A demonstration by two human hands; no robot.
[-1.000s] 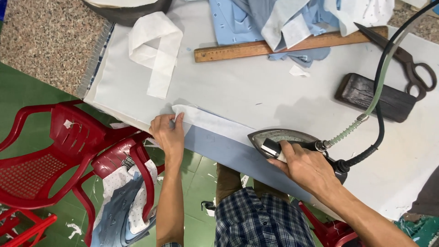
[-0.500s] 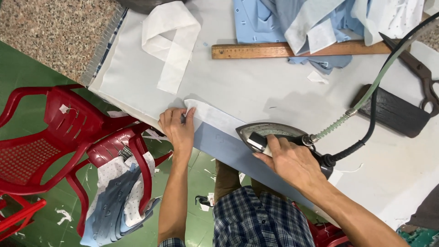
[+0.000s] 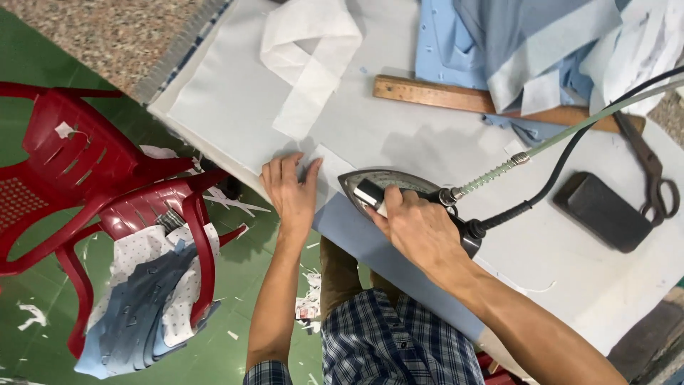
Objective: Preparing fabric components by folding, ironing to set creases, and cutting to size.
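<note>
My right hand (image 3: 417,227) grips the handle of a grey steam iron (image 3: 377,187), which rests flat on a long blue fabric strip (image 3: 377,260) at the near edge of the white ironing table (image 3: 228,107). A white interfacing end (image 3: 333,165) shows just beyond the iron's nose. My left hand (image 3: 291,191) lies flat, fingers spread, pressing the strip's left end beside the iron. A black cord and a pale green hose (image 3: 563,139) run from the iron's rear toward the upper right.
A folded white strip (image 3: 313,57) lies at the back. A wooden ruler (image 3: 456,96), blue shirt pieces (image 3: 499,43), scissors (image 3: 652,178) and a black pad (image 3: 602,212) sit to the right. Red plastic chairs (image 3: 92,185) holding cut fabric (image 3: 149,299) stand left.
The iron has slid left along the strip toward my left hand, covering most of the white end. My left hand stays pressed on the strip's left end.
</note>
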